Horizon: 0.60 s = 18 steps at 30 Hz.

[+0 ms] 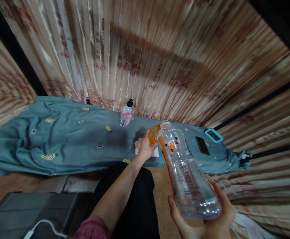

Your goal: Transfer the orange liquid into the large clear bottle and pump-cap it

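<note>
My right hand [209,225] is wrapped around the base of a large clear plastic bottle [184,172] with an orange label. The bottle is tilted, its mouth pointing away from me and to the left. In my left hand [146,150] is a small translucent amber-orange object [154,133], its exact kind unclear. It sits right beside the bottle's mouth; whether the two touch, I cannot tell. Under my left hand lie a crumpled whitish piece [138,146] and a white sheet [155,152], both partly hidden.
A teal cloth [67,142] with pineapple prints covers the long narrow surface. On it stands a black-capped bottle [126,114]; to the right lie a phone [202,145] and a blue-framed device [214,135]. Pleated curtains enclose the back. A dark grey case [32,212] is at lower left.
</note>
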Tool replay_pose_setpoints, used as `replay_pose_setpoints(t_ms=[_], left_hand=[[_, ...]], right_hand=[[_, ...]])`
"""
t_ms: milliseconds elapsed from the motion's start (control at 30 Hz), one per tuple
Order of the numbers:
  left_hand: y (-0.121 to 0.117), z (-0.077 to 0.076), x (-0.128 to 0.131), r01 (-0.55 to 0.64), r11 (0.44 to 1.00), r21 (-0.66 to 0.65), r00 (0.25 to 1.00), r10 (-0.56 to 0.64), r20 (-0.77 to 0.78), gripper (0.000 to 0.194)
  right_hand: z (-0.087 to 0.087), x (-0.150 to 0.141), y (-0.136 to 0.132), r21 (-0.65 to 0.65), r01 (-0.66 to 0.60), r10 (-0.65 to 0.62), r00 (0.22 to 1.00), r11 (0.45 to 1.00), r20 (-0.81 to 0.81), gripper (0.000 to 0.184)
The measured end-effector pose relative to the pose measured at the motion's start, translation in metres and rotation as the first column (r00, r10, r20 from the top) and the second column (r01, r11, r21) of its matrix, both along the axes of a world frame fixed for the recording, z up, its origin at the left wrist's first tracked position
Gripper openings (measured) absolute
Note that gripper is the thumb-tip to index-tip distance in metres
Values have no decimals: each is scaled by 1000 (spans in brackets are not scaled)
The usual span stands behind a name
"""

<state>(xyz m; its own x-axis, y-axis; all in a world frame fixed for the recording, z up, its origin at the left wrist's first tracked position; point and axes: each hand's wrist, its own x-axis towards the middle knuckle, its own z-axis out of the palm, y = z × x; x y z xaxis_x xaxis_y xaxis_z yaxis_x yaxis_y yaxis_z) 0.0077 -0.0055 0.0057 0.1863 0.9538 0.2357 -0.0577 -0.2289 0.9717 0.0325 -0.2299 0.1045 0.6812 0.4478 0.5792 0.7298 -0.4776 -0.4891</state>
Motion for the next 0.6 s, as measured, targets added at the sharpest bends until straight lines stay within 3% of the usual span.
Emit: replay_pose_setpoints(t_ms=[333,600], left_hand=[[-2,5,-2,-7,1000,-4,1000,7,-9,61],[-1,3,-1,-6,1000,-11,1000,6,-27,63]], right_hand=[[-1,0,-1,-4,-23,23,999,1000,47,104],[1,-1,-1,1,-11,11,1000,1000,-6,112]])
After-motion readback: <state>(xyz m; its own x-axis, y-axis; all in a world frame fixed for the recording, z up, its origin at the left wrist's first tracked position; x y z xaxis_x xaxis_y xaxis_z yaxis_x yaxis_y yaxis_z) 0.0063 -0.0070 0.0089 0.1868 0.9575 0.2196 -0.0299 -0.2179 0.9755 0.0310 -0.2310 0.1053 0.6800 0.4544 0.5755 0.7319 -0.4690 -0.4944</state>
